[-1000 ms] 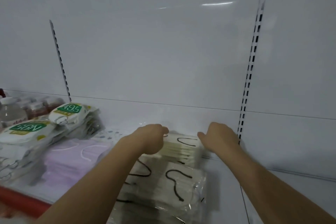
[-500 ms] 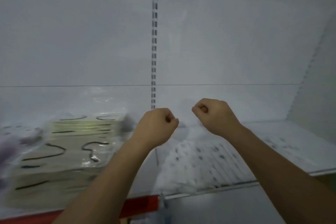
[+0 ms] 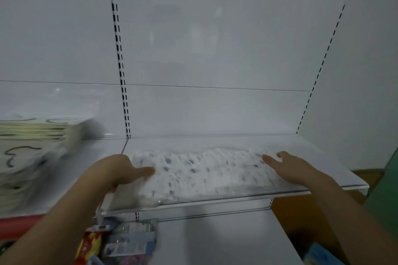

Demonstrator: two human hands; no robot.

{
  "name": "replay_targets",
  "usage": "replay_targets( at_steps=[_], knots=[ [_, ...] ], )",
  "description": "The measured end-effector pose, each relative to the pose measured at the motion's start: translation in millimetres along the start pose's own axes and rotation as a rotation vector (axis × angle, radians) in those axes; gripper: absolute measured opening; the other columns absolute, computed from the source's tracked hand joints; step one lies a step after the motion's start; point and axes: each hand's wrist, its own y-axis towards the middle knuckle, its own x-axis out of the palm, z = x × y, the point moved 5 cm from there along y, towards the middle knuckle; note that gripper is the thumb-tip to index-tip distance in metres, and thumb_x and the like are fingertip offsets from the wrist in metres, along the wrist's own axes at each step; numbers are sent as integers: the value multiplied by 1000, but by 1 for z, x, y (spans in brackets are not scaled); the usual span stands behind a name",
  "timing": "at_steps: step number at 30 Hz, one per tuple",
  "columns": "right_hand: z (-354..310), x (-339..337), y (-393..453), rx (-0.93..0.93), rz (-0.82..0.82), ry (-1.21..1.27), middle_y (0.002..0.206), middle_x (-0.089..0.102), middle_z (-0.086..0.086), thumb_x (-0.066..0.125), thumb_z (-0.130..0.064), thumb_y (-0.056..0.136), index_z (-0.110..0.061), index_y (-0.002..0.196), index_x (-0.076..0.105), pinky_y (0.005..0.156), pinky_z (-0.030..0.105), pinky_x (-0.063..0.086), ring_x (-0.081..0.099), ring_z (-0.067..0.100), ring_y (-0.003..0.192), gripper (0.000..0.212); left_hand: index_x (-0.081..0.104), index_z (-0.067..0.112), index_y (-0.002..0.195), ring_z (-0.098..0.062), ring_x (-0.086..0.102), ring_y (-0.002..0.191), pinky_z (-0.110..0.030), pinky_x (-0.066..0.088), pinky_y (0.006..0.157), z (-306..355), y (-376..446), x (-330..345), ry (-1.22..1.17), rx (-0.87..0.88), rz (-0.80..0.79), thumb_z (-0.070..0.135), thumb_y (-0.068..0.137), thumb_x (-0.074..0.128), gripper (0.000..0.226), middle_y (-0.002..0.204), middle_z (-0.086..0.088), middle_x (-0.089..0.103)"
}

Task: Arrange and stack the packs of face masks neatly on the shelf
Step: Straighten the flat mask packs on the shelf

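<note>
White back panels rise behind the white shelf point(image 3: 318, 170), where a clear pack of patterned face masks point(image 3: 202, 172) lies flat near the front edge. Cream mask packs point(image 3: 32, 153) are stacked at left. The left hand point(image 3: 120, 170) grips the patterned pack's left end; the right hand point(image 3: 295, 168) rests with straight fingers on its right end.

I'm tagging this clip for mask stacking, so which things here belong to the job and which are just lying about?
Part of the job:
- patterned mask packs, under both hands
- left hand
- right hand
- cream mask stack
- shelf

Just lying about:
- colourful packets on the shelf below
</note>
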Motion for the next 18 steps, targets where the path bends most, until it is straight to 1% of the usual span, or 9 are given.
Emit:
replay_targets(
  at_steps=[1,3,5,7,10,12,14,16,18],
  knots=[
    [8,5,8,5,-23,-1,162,27,8,30,-79,89,-16,157,23,118,42,24,30,29,146,93,60,10,77,-21,59,57,-26,49,59,6,-3,3,-68,-24,4,85,75,53,76,65,-5,62],
    [12,18,21,-52,-39,-48,156,38,12,23,-76,93,-19,152,34,116,47,30,38,33,140,82,52,10,62,-19,50,45,-24,43,53,18,-8,10,-136,-67,44,82,75,58,73,51,-2,52],
    [0,29,25,-172,-33,-84,134,55,18,22,-66,96,-18,137,48,103,53,42,52,38,121,68,52,10,61,-19,49,44,-24,41,53,33,-14,15,-181,-101,75,77,79,61,70,50,-3,52],
    [-16,36,21,-258,-31,-47,119,60,19,24,-61,99,-15,124,54,94,50,47,57,38,109,60,55,9,67,-18,51,49,-25,41,54,50,-22,20,-267,-115,90,70,81,65,64,57,-4,55],
    [-36,44,11,-316,-65,58,112,62,17,28,-58,100,-14,117,57,88,45,46,59,37,106,55,56,4,77,-24,59,66,-28,44,61,69,-29,22,-434,-128,161,59,86,67,57,77,-9,62],
    [-48,47,4,-347,-83,95,110,62,15,29,-57,101,-17,113,57,87,44,46,59,36,105,50,57,-5,113,-31,62,92,-30,45,72,81,-30,23,-617,-118,204,52,91,64,61,108,-16,63],
    [-57,53,-1,-371,-76,118,108,61,14,29,-52,101,-21,102,54,88,44,46,58,35,103,40,34,-2,147,-36,54,122,-36,44,85,94,-34,26,-820,-98,191,49,96,58,76,142,-19,50],
    [-67,61,-7,-376,-65,167,108,61,12,28,-48,99,-21,93,49,93,44,46,55,35,105,34,24,0,154,-38,43,138,-42,43,101,107,-36,31,-951,-84,156,54,97,53,84,155,-19,38],
    [-81,70,-13,-391,-72,217,110,60,12,28,-46,94,-20,94,50,98,46,44,53,35,108,34,32,-2,151,-40,40,142,-47,37,112,119,-36,37,-1050,-65,103,64,93,54,91,157,-19,37]
  ],
)
